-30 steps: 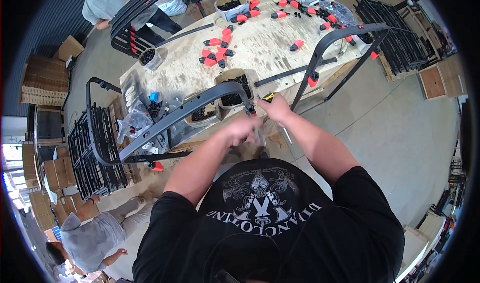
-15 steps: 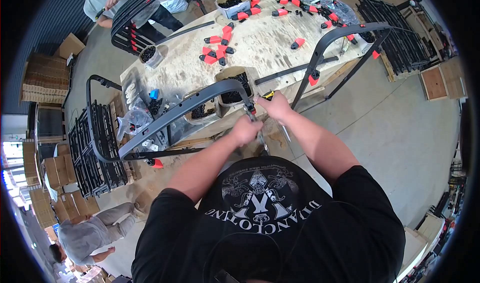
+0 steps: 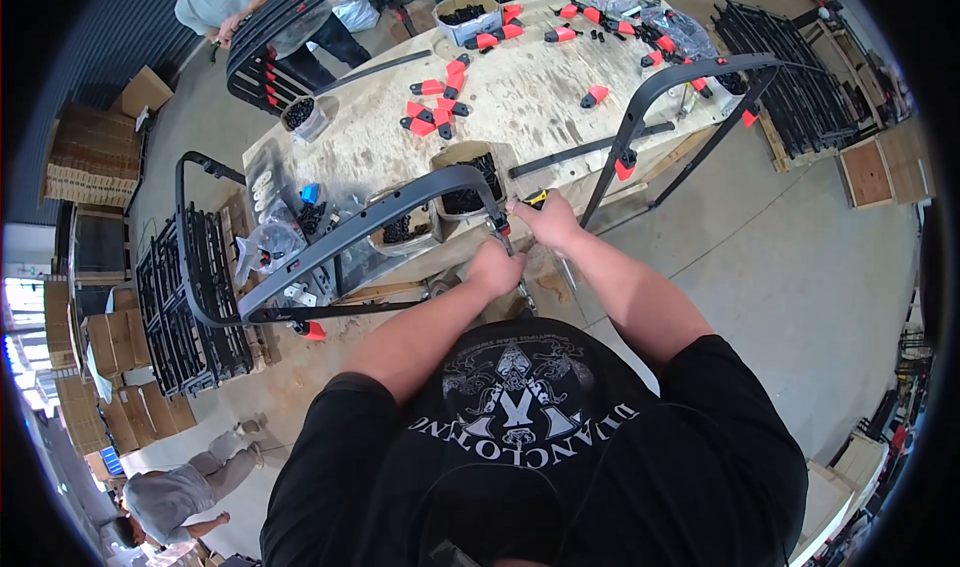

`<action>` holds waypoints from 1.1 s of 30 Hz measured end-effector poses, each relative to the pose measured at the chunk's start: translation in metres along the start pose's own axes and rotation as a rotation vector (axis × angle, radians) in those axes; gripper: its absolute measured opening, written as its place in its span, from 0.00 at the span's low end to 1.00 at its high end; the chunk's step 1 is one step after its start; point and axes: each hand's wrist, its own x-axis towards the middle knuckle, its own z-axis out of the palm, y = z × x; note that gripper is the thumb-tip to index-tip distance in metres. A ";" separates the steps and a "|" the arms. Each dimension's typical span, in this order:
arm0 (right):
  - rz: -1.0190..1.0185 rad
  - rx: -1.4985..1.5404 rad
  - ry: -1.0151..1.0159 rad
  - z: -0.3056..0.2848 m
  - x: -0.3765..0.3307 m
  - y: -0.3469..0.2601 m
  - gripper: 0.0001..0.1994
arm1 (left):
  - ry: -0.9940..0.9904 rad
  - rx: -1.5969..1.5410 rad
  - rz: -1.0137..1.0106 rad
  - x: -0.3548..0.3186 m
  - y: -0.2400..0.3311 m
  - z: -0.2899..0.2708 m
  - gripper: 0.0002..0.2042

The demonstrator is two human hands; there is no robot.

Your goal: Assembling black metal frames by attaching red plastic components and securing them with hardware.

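Observation:
A dark grey bent tube frame (image 3: 370, 217) rises in front of me, its near end with a small red part coming down between my hands. My left hand (image 3: 495, 267) is closed around a silver metal hand tool (image 3: 527, 297) just below that tube end; the tool's kind is unclear. My right hand (image 3: 550, 224) is closed on a yellow-and-black handled screwdriver (image 3: 538, 199), whose thin shaft seems to show below the palm. Its fingertips reach to the tube end, and what they pinch there is too small to see.
A worn wooden table (image 3: 370, 147) carries boxes of black small parts (image 3: 468, 199) and red-and-black clamp-like pieces (image 3: 440, 117). Another bent frame (image 3: 640, 117) leans at its right end. Stacked black frames (image 3: 205, 307) stand left. One person (image 3: 240, 7) works across the table; another (image 3: 170, 497) walks lower left.
My hands stay at the tube end, with only slight shifts. The person at lower left has moved further down and left. My view has tilted slightly.

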 end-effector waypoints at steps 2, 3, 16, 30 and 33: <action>-0.004 0.151 -0.059 0.002 0.016 0.025 0.38 | -0.242 -0.059 -0.099 -0.008 0.034 -0.037 0.17; 0.057 0.138 -0.235 -0.005 0.002 -0.008 0.36 | -0.455 -0.133 -0.239 -0.008 0.036 -0.058 0.16; -0.069 0.134 -0.030 -0.004 -0.012 -0.004 0.42 | 0.044 -0.227 0.047 -0.022 0.011 -0.020 0.16; -0.076 0.266 -0.207 0.017 -0.037 0.107 0.22 | 0.053 -0.160 0.035 -0.021 0.010 -0.003 0.18; -0.044 0.109 -0.158 0.007 -0.041 0.083 0.26 | 0.087 -0.154 0.037 -0.023 0.016 0.000 0.17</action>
